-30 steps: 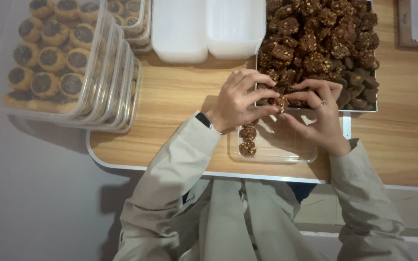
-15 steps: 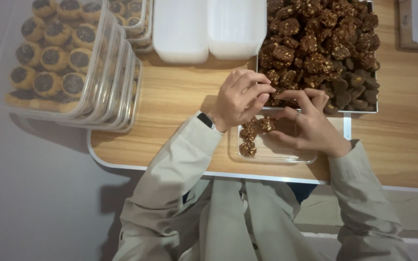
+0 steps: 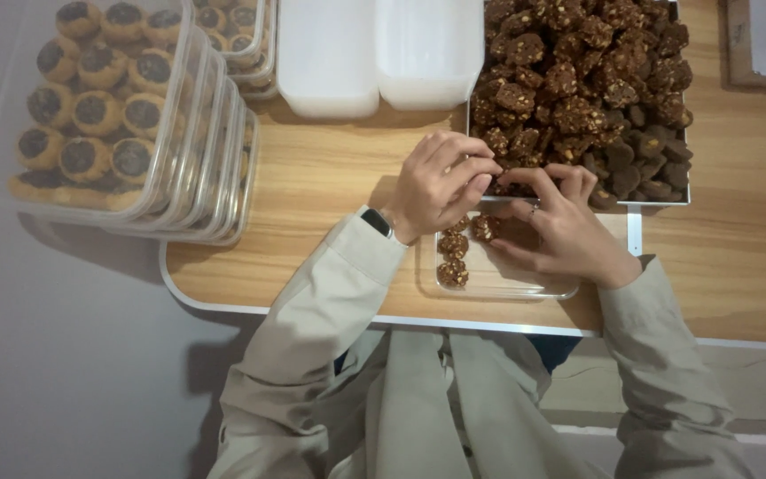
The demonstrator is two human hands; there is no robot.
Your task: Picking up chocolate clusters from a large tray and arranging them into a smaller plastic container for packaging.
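Right hand (image 3: pixel 560 232) lowered cookie (image 3: pixel 487 228) into clear container (image 3: pixel 525 286).

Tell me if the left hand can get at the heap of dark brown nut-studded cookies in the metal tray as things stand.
Probably yes: the left hand sits at the tray's near edge, fingertips by the heap of dark brown nut-studded cookies, which lies uncovered; nothing stands between them.

Matt wood-grain tabletop (image 3: pixel 330 177); glossy clear plastic box (image 3: pixel 547 288); rough, nut-studded brown cookies (image 3: pixel 578 80) in a metal tray (image 3: pixel 662 202); smooth white plastic tubs (image 3: pixel 374 53) at top centre.
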